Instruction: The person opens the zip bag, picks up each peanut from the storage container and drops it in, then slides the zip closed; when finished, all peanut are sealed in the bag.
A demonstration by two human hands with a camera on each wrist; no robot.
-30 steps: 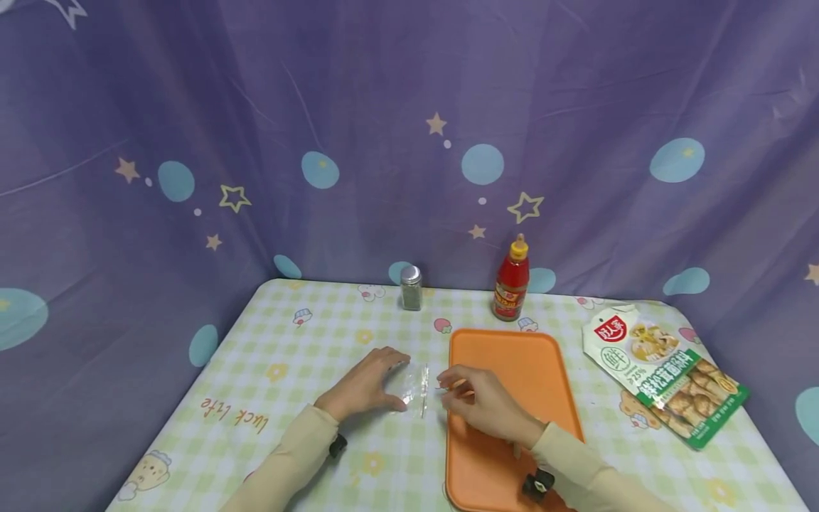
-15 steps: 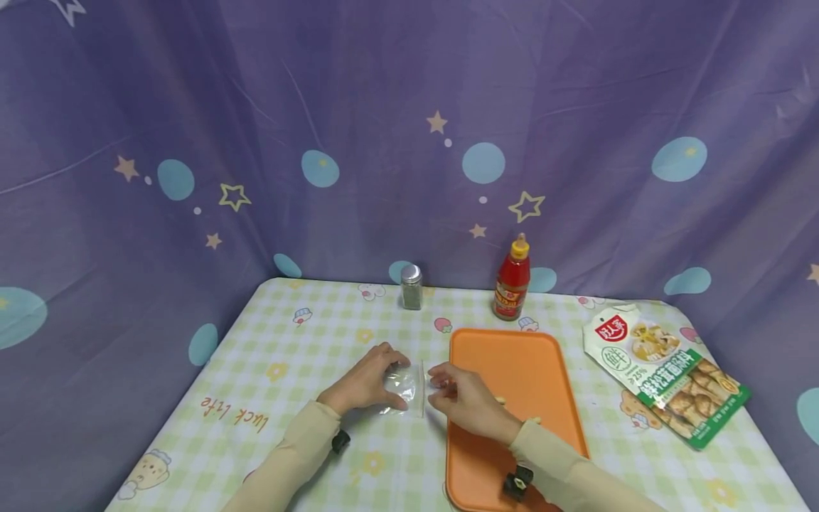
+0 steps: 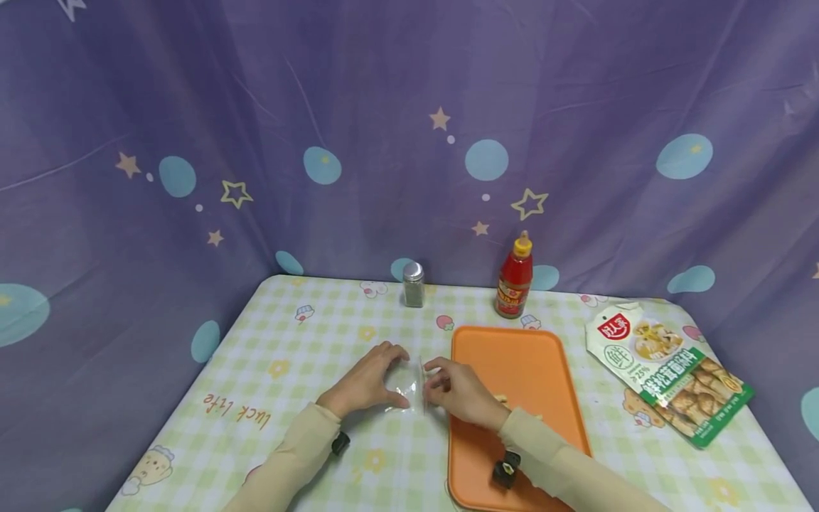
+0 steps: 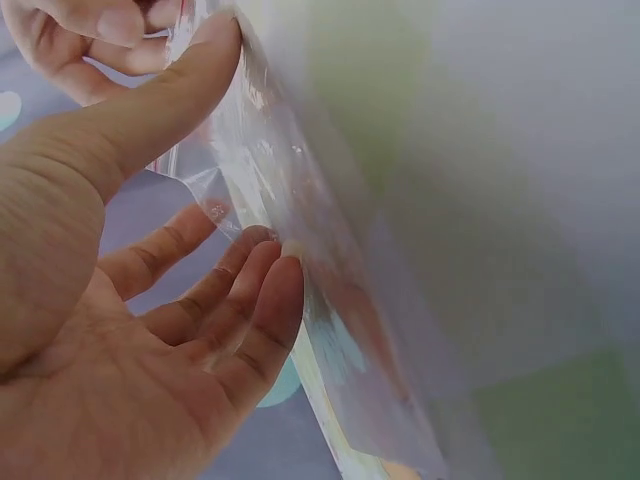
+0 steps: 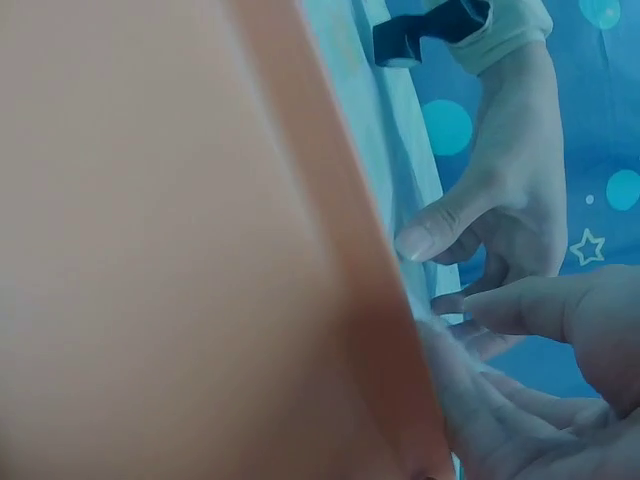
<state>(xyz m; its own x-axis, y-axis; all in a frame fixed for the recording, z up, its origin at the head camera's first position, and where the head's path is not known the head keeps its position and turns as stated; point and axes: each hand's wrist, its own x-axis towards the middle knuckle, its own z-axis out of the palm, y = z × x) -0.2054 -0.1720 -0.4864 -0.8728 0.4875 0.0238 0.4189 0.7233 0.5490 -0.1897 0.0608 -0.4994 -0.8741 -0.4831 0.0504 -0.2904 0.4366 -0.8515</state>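
A small clear zip bag [image 3: 406, 390] lies on the checked tablecloth, just left of the orange tray [image 3: 505, 355]. My left hand [image 3: 366, 384] rests its thumb and spread fingertips on the bag's left part, as the left wrist view also shows with the shiny film [image 4: 270, 165] beneath them. From the other side, my right hand [image 3: 466, 392] reaches over the tray's left edge. Its thumb and index finger are curled in and pinch the bag's mouth edge. In the right wrist view the right thumb [image 5: 530, 305] stands close to the left thumb [image 5: 430, 235].
A few small pale pieces [image 3: 501, 399] lie on the tray, partly behind the right arm. At the back stand a shaker with a metal cap [image 3: 413, 286] and a red sauce bottle [image 3: 515, 281]. A printed mushroom packet [image 3: 668, 377] lies to the right.
The right hand has come left from over the tray to the bag's mouth edge, uncovering pale pieces on the tray. The left hand has stayed at the bag.
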